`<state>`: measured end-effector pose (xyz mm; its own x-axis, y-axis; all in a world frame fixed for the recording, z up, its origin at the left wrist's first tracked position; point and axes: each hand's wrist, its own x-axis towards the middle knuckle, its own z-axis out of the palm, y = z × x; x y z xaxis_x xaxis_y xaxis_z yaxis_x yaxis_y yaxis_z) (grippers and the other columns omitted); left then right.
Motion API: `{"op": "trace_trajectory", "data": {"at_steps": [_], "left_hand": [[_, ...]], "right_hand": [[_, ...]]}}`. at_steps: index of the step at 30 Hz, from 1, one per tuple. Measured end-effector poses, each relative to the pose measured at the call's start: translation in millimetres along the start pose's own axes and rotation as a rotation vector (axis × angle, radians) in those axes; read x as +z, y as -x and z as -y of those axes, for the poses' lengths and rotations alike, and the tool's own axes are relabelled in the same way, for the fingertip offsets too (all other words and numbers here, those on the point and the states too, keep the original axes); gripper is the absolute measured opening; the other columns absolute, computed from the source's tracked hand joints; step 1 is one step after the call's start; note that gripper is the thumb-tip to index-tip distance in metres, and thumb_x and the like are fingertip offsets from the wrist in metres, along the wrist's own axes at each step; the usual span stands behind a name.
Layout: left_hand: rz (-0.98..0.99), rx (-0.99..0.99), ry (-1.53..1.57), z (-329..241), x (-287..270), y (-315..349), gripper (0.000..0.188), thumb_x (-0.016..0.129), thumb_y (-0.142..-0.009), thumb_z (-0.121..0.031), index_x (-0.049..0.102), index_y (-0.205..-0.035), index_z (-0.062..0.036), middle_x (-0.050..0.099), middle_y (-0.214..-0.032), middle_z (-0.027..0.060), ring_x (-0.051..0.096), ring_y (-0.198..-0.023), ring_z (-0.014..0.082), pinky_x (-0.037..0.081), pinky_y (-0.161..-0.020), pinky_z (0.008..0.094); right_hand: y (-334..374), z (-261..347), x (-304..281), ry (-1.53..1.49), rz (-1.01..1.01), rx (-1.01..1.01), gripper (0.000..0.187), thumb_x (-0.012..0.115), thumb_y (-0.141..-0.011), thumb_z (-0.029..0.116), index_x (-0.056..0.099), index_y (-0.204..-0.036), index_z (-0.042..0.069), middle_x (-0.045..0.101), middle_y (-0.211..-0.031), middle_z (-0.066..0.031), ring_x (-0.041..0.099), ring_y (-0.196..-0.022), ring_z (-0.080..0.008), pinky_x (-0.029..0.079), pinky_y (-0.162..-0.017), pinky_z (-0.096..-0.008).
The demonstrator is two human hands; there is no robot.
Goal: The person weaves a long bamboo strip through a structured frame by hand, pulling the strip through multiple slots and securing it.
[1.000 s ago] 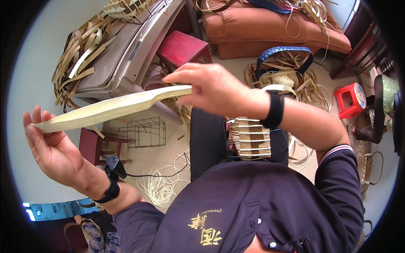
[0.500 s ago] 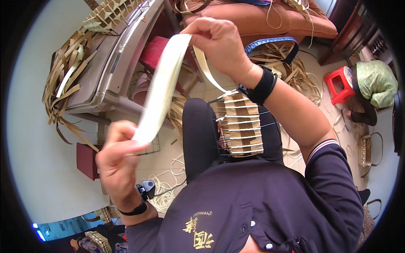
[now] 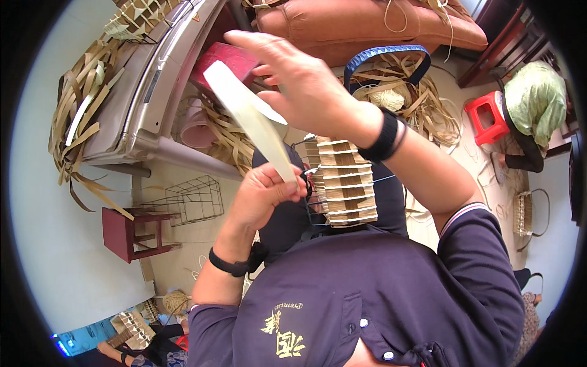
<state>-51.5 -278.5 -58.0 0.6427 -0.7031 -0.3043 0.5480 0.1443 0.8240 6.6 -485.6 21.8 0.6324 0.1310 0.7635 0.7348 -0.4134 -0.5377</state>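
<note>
A flat cream weaving strip [image 3: 257,131] rises from my left hand [image 3: 266,196] and bends over in a loop in front of my right hand [image 3: 306,88]. My left thumb and fingers are pinched on one end of the strip, beside the basket. My right hand is raised above the lap with its fingers stretched out and apart, behind the loop; whether it touches the strip I cannot tell. Across my thighs lies a partly woven basket [image 3: 348,183] of brown strips with white cord rows on a dark wire frame.
A table [image 3: 116,116] at left bears brown strips [image 3: 85,79]. A dark red stool [image 3: 122,235] and a wire frame [image 3: 199,199] stand below it. Further off are a blue-handled basket [image 3: 388,52] amid loose strips, an orange sofa [image 3: 342,27], a red stool [image 3: 486,116] and another person [image 3: 538,92].
My left hand has moved right, close to the basket, still pinching the strip. My right hand has come off its grip and spread its fingers, and the strip now folds into a loop.
</note>
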Motion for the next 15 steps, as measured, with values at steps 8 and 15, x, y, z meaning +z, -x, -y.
{"op": "trace_trajectory", "data": {"at_steps": [8,15], "left_hand": [[-0.078,0.307,0.189,23,9,-47,0.02,0.074,-0.096,-0.006,0.072,-0.115,-0.0005,0.075,-0.1,0.005,0.074,-0.093,0.0164,0.062,-0.08,0.029],[0.002,0.305,-0.835,-9,29,-22,0.019,0.079,-0.087,-0.004,0.075,-0.105,0.0006,0.076,-0.096,0.0076,0.073,-0.085,0.0193,0.058,-0.075,0.0316]], "right_hand": [[96,16,-20,0.088,0.291,0.322,0.024,0.08,-0.087,0.014,0.075,-0.108,0.003,0.073,-0.099,-0.0125,0.073,-0.083,-0.0289,0.058,-0.074,-0.0364],[115,-10,-30,0.515,0.246,0.096,0.011,0.07,-0.081,0.008,0.069,-0.092,0.01,0.069,-0.086,-0.0068,0.068,-0.075,-0.0289,0.055,-0.068,-0.0384]]}}
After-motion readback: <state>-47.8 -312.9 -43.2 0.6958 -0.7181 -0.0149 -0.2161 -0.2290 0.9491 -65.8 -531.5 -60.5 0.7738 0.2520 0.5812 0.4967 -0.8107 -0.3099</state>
